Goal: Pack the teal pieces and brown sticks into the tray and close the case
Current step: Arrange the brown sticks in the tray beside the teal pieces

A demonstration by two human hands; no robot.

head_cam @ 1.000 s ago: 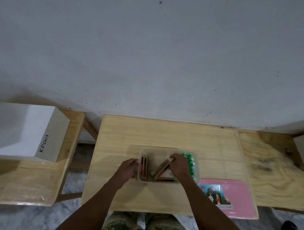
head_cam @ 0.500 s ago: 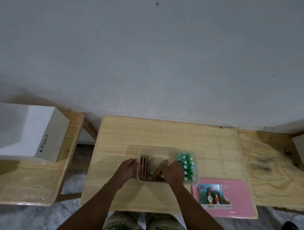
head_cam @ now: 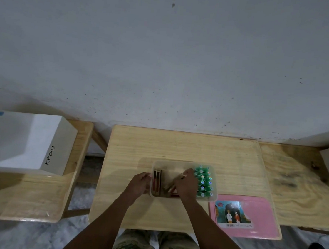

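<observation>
The tray [head_cam: 184,163] sits on the counter [head_cam: 178,144], teal pieces [head_cam: 204,181] packed along its right side, brown sticks [head_cam: 157,179] laid straight at its left. The left hand [head_cam: 139,184] grips the tray's left wall; the right hand [head_cam: 187,185] pinches a slanted stick [head_cam: 170,186] inside. Best turn it parallel to the laid ones and press it flat so the pink lid [head_cam: 260,211], near right, seats.

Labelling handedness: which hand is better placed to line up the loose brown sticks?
Right. The right hand holds the loose sticks mid-tray; the left hand holds the tray at its left edge.
</observation>
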